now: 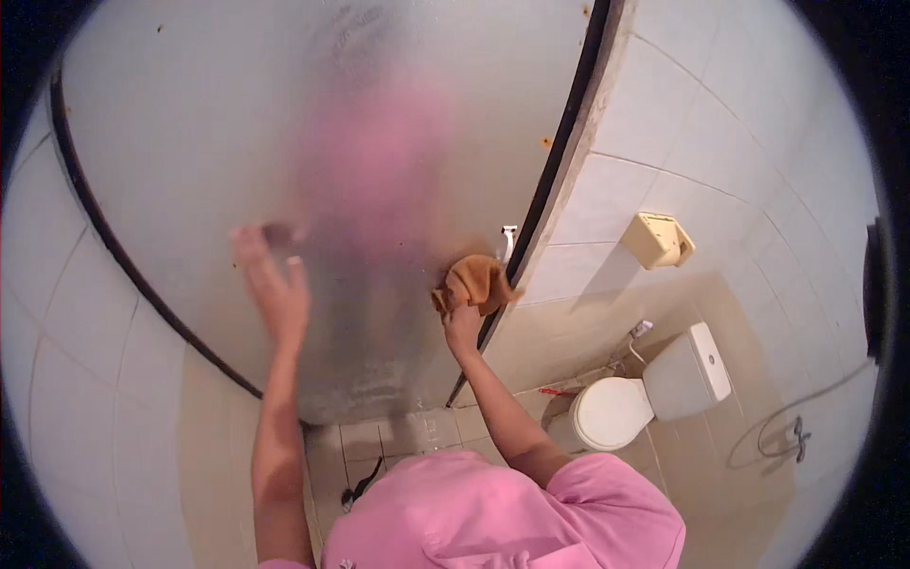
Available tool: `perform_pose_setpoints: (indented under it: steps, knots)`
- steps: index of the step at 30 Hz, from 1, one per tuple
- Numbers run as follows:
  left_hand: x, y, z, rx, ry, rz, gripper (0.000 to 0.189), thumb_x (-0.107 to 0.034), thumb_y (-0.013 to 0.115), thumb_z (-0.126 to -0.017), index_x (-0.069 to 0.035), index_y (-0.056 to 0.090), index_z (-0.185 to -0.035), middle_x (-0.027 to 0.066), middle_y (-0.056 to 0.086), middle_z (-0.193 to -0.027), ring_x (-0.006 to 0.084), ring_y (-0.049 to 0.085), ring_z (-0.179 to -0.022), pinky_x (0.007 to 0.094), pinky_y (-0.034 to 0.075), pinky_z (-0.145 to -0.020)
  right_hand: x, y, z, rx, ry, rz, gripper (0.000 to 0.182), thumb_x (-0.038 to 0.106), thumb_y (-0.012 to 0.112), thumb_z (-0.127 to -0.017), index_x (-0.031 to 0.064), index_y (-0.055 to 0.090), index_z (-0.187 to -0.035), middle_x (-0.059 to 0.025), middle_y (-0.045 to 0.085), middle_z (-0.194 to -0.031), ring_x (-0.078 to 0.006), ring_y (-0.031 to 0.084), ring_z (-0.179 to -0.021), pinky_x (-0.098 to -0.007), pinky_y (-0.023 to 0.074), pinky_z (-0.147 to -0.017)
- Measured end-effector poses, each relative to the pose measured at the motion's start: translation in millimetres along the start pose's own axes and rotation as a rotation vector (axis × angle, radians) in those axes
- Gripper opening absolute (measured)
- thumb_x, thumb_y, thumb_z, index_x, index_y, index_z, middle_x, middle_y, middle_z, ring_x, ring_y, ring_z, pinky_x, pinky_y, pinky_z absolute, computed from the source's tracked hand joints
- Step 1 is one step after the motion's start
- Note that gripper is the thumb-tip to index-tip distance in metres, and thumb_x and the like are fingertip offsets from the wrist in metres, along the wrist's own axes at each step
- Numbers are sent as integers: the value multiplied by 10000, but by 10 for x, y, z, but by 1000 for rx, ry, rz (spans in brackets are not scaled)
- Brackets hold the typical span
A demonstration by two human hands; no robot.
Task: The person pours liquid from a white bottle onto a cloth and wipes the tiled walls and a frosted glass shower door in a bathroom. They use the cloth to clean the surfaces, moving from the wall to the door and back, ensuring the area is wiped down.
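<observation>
A pale, dull-shining door panel (213, 135) with dark edges stands before me, giving back a blurred pink reflection. My right hand (462, 323) grips a brown cloth (483, 277), bunched up against the panel by its right edge. Just above the cloth is a metal door handle (507, 243). On the left side, my left hand (274, 288) is raised close to the panel with thumb and fingers apart and nothing held. A dark reflection shows beside its fingertips; whether they touch the surface I cannot tell.
At right are a white toilet (611, 412), a cream paper holder (660, 242) on the tiled wall, a hand sprayer (640, 328) and a wall tap (800, 439) with a hose. A black item (364, 484) lies on the tiled floor (362, 441).
</observation>
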State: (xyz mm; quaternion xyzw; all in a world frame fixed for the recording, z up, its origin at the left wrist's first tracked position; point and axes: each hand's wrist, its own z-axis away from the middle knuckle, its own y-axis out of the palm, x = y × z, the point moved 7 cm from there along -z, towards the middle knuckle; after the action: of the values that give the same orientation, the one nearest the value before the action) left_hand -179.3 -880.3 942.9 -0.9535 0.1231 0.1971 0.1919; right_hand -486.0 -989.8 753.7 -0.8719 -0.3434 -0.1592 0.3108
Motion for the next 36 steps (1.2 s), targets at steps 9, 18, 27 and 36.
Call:
perform_pose_setpoints:
  steps: [9, 18, 27, 36]
  knots:
    - [-913, 1181, 2232, 768, -843, 903, 545, -457, 422, -1005, -102, 442, -1418, 110, 499, -1402, 256, 506, -1263, 403, 414, -1047, 238, -688, 771, 576, 13, -497, 277, 138, 564, -889, 10, 602, -1132, -211, 625, -1086, -410, 540, -1099, -490, 412, -944]
    - [-783, 716, 3711, 176, -1639, 2278, 550, -475, 407, -1004, -127, 406, -1431, 100, 477, -1418, 283, 479, -1291, 463, 393, -1101, 765, -886, 546, 823, -305, -495, 218, 230, 627, -891, 80, 710, -1027, -89, 650, -1189, -311, 449, -1309, -584, 233, -1122]
    - [-84, -13, 4266, -262, -1518, 2316, 572, -475, 447, -980, -170, 375, -1458, 104, 397, -1499, 319, 391, -1370, 541, 297, -1145, -119, -981, -116, 240, -145, -76, 185, 68, 646, -871, 54, 658, -1055, -128, 615, -1064, -319, 570, -1028, -404, 419, -962]
    - [563, -16, 4947, 102, -1699, 2330, 635, -527, 499, -940, -186, 372, -1461, 85, 387, -1512, 311, 383, -1378, 550, 282, -1148, -261, -641, -56, 48, -100, 5, 177, 7, 639, -841, 49, 643, -1013, -126, 593, -1026, -300, 540, -1026, -370, 426, -891]
